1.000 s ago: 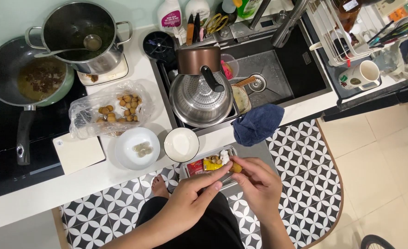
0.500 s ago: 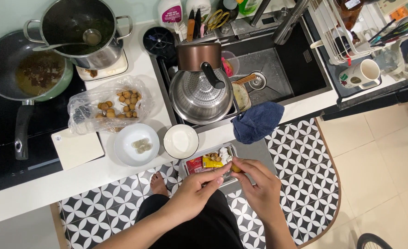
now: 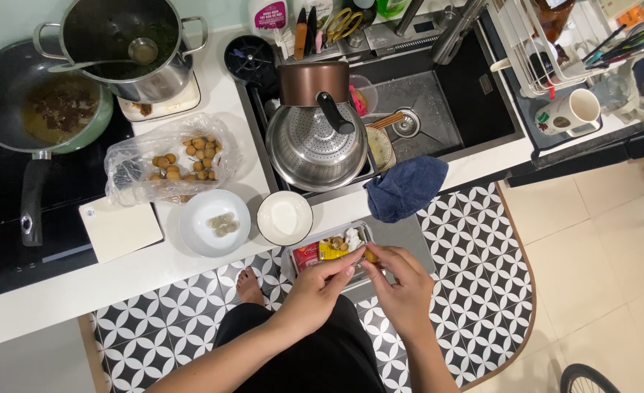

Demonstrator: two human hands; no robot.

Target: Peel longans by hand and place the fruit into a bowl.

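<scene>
I pinch a small round tan-shelled fruit (image 3: 372, 256) between my left hand (image 3: 320, 285) and right hand (image 3: 402, 287), over the clear plastic scrap tray (image 3: 298, 268) beyond the worktop's (image 3: 140, 273) front edge. It looks light, thin-shelled and probably slippery inside; fingertips at the split seem best.

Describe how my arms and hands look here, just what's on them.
Both forearms are bare, with no sleeves in view. The left hand and the right hand wear no gloves, and no watch, bracelet or ring shows, though small details are hard to make out from this height. Dark clothing covers the body below them.
</scene>
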